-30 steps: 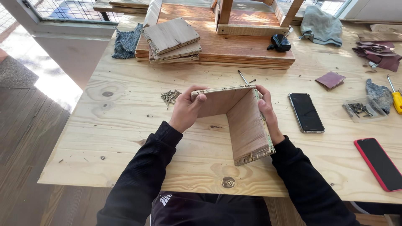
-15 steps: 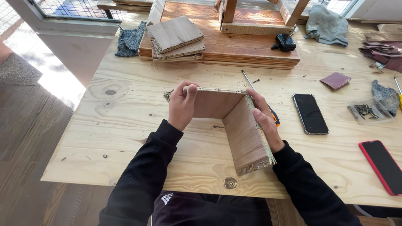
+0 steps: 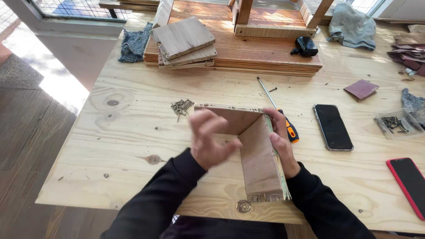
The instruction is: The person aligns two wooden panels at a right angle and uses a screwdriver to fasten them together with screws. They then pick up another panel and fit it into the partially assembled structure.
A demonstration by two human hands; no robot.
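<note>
The right hand (image 3: pixel 280 146) grips the outer face of two stiff, light-looking boards joined in a corner (image 3: pixel 256 155), standing mid-desk (image 3: pixel 133 146). The left hand (image 3: pixel 210 139), blurred and open, hovers at their nine o'clock; the flat faces look the safest hold.

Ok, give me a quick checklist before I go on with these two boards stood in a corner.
1. Right hand braces the corner of the two boards: ok.
2. Left hand on the boards: not ok, lifted and blurred.
3. Boards meet squarely: cannot tell.
4. Screws close by: ok, heap lies left of the boards.
5. Screwdriver within reach: ok, lies behind the right hand.
6. Phone out of the way: ok, lies apart, to the right.
</note>
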